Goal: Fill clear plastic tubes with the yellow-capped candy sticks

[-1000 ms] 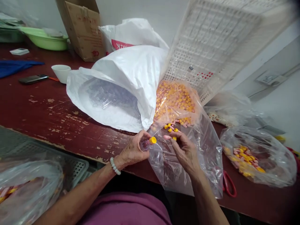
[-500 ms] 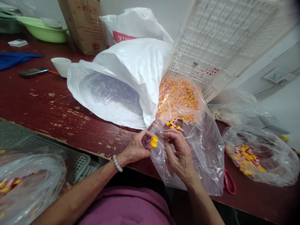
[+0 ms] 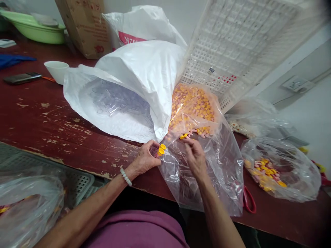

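Note:
My left hand (image 3: 146, 157), with a pale beaded bracelet at the wrist, is closed around two small clear tubes with yellow caps (image 3: 161, 151). To its right, my right hand (image 3: 194, 153) reaches to loose yellow-capped pieces (image 3: 184, 136) at the mouth of a clear plastic bag (image 3: 227, 165); its fingertips are blurred, and any grip is hidden. Many yellow-capped pink pieces (image 3: 193, 106) fill the back of that bag. A white sack (image 3: 139, 65) lies open to the left, with clear empty tubes (image 3: 121, 101) inside.
A white plastic crate (image 3: 232, 41) leans behind the bag. Red scissors (image 3: 249, 199) and another clear bag (image 3: 297, 168) of capped pieces lie right. A white cup (image 3: 57, 71), phone (image 3: 22, 78), green basin (image 3: 38, 29) and cardboard box (image 3: 85, 29) stand left. Bagged pieces (image 3: 31, 210) sit lower left.
My right hand has moved forward to the loose capped pieces. My left hand still holds the two tubes. The whole view has shifted slightly.

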Tool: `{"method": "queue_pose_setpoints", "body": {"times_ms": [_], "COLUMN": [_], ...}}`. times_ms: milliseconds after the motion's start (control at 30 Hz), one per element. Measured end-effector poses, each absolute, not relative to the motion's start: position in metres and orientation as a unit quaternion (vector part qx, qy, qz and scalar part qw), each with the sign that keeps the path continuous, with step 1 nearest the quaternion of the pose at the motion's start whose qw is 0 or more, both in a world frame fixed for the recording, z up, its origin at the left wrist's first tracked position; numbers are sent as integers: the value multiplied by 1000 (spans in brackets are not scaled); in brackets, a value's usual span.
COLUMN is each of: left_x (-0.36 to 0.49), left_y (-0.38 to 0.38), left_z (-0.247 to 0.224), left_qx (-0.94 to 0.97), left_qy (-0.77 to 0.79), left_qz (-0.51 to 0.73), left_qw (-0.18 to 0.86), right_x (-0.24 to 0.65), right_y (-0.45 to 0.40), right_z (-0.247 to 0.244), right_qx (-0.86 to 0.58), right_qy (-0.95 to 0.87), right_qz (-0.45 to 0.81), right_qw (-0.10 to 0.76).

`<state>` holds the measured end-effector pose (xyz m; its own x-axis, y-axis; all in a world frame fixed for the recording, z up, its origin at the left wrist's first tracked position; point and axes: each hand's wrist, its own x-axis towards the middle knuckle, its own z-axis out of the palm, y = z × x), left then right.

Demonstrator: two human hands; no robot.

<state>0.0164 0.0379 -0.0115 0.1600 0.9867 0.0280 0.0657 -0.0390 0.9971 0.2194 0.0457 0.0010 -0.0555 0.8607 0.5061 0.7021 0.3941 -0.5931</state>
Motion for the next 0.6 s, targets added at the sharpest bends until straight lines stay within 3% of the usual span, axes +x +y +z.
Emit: {"method": "queue_pose_setpoints", "body": {"times_ms": [67,167,233,333,433,600], "left_x": [14,13,14,15,17,20], "left_y": [39,36,33,30,27,23], "left_z": [-13,-15,-15,-11,-7,-1], "left_qx": [579,605,620,643,660,706], "left_qy": [466,454,446,428,410,412], "left_qz": [443,438,434,428,417,390], "left_qw": [501,487,478,469,471,424], "right_x": [250,283,291,277,237,173], "right_y": [78,111,117,102,67,16], "right_z": [-13,-29,-30,-16,10,33], "right_qx": [-603,-629,-645,-672,-599,-482], "right_qy": [-716,-747,-738,-661,-596,-568], "right_qz": [13,-3,1,44,216,353], "right_qw": [351,215,202,331,489,566]}}
